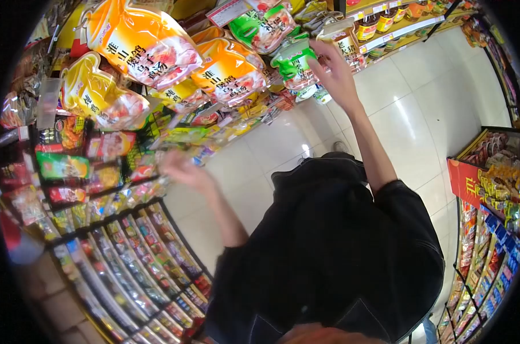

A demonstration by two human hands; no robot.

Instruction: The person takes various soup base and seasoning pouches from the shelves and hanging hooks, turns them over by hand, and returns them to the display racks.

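My right hand (333,73) reaches up to the hanging soup packets, its fingers apart at the right edge of a green and white packet (294,62). Whether the fingertips touch that packet I cannot tell. Just behind the same hand hangs a beige packet (341,39). My left hand (185,171) is smeared by motion over the aisle side of the lower shelves; its fingers do not show clearly. Orange packets (228,71) with black lettering hang between the two hands, higher up. A larger orange packet (142,43) is nearest the camera.
Yellow packets (99,94) hang at the upper left. Snack shelves (139,258) curve along the left below. Jars (367,27) line a shelf at the top right. Across the tiled floor (406,117) stand a red display box (463,182) and more racks.
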